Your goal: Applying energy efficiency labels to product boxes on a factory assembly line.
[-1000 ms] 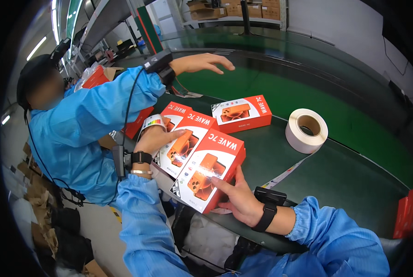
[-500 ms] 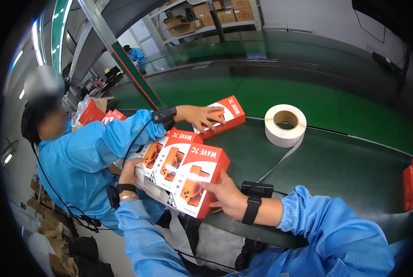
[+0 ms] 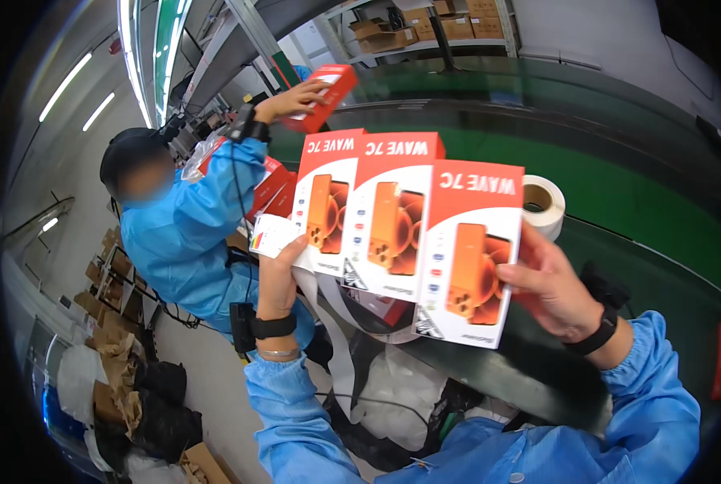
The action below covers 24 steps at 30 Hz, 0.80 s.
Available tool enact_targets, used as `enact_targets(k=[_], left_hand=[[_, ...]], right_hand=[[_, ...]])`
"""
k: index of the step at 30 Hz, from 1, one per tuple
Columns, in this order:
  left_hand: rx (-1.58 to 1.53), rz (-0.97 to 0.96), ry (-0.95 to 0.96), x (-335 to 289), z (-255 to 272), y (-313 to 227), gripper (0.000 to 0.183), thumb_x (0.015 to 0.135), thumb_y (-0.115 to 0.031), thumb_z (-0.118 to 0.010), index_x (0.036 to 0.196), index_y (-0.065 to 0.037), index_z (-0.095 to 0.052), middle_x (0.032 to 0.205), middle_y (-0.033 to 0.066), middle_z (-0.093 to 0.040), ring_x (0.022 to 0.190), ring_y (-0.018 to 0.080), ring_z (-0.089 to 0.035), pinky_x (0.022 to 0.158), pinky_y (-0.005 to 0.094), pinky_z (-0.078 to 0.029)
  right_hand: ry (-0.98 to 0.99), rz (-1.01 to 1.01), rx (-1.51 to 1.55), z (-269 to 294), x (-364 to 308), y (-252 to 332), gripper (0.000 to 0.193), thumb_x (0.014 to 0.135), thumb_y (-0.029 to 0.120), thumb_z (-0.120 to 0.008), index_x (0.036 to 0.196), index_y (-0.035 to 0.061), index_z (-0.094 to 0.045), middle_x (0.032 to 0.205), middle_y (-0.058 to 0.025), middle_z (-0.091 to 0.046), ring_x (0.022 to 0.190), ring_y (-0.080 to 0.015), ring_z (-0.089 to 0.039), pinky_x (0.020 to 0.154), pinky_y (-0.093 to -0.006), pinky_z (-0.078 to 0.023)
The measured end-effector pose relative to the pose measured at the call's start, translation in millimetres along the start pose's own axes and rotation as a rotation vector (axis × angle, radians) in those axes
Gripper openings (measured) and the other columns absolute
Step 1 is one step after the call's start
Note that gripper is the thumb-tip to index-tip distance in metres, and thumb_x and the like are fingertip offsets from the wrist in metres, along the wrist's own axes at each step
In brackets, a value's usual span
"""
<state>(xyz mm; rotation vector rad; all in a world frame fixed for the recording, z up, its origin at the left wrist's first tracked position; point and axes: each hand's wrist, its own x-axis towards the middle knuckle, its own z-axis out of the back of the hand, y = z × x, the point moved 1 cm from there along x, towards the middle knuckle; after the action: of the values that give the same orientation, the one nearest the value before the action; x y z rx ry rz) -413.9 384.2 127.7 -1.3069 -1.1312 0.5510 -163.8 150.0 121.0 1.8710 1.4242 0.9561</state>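
Note:
Three red-and-white phone boxes stand side by side in my hands, their fronts with an orange phone picture turned up and their lettering upside down. My left hand [image 3: 280,270] grips the left phone box [image 3: 322,218] at its lower left; a white panel with coloured bars shows there. Around the right edge of the right phone box [image 3: 461,250] my right hand [image 3: 550,290] is closed, thumb on the front. Squeezed between these two is the middle phone box [image 3: 389,218]. The fingers beneath the boxes are mostly hidden.
At left a co-worker in blue holds another red box [image 3: 328,101] over the green bench [image 3: 643,250]. Behind my boxes stands a white label roll [image 3: 544,211]. A pale strip [image 3: 340,355] hangs below them, above a white plastic bag [image 3: 401,395]. More red boxes [image 3: 272,184] lie beside the co-worker.
The view has turned left. My three boxes have been lifted and tipped more upright. The co-worker's hand has picked up its box from the bench and carried it away to the far left.

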Motion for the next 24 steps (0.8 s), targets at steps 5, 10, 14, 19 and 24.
enact_targets(k=[5, 10, 14, 19, 24], left_hand=[[0.027, -0.18, -0.033, -53, -60, -6, 0.051, 0.081, -0.003, -0.059, 0.127, 0.006, -0.04, 0.115, 0.0102, -0.053, 0.102, 0.0159, -0.052, 0.089, 0.0278, -0.04], [0.254, -0.378, 0.021, -115, -138, 3, 0.059, 0.083, -0.005, -0.056, 0.135, 0.005, -0.028, 0.119, 0.0127, -0.05, 0.103, 0.018, -0.051, 0.091, 0.0302, -0.038], [0.683, -0.691, 0.103, -151, -178, 40, 0.056, 0.083, -0.019, -0.058, 0.128, 0.006, -0.036, 0.123, 0.0248, -0.044, 0.105, 0.0348, -0.05, 0.092, 0.037, -0.038], [0.497, -0.689, 0.289, -201, -181, 114, 0.059, 0.083, -0.021, -0.06, 0.135, -0.021, -0.032, 0.139, 0.0194, -0.029, 0.124, 0.0388, -0.033, 0.098, 0.0509, -0.03], [0.698, -1.232, 0.43, -247, -228, 117, 0.041, 0.075, -0.038, -0.067, 0.116, -0.037, -0.058, 0.142, 0.0008, -0.031, 0.126, 0.0351, -0.032, 0.099, 0.0509, -0.031]], right_hand=[[0.056, 0.06, -0.262, 48, -56, 38, 0.077, 0.08, 0.005, -0.063, 0.141, 0.0055, -0.016, 0.136, -0.0083, -0.036, 0.124, -0.0204, -0.038, 0.102, -0.0382, -0.034], [-0.08, 0.085, -0.609, 128, -111, 48, 0.064, 0.081, 0.005, -0.061, 0.135, 0.0048, -0.027, 0.132, -0.0088, -0.039, 0.121, -0.0188, -0.04, 0.102, -0.0387, -0.033], [-0.221, 0.212, -0.794, 192, -139, 47, 0.06, 0.081, 0.003, -0.061, 0.133, 0.0047, -0.031, 0.13, -0.0081, -0.042, 0.118, -0.019, -0.043, 0.097, -0.0379, -0.039], [-0.288, 0.167, -0.486, 227, -153, 35, 0.053, 0.083, 0.01, -0.062, 0.13, 0.0052, -0.038, 0.128, -0.0077, -0.046, 0.115, -0.0191, -0.047, 0.092, -0.0361, -0.045], [-0.377, 0.021, -0.189, 261, -179, 48, 0.051, 0.085, 0.017, -0.061, 0.131, 0.0065, -0.041, 0.124, -0.0052, -0.05, 0.11, -0.0153, -0.05, 0.091, -0.0306, -0.044]])
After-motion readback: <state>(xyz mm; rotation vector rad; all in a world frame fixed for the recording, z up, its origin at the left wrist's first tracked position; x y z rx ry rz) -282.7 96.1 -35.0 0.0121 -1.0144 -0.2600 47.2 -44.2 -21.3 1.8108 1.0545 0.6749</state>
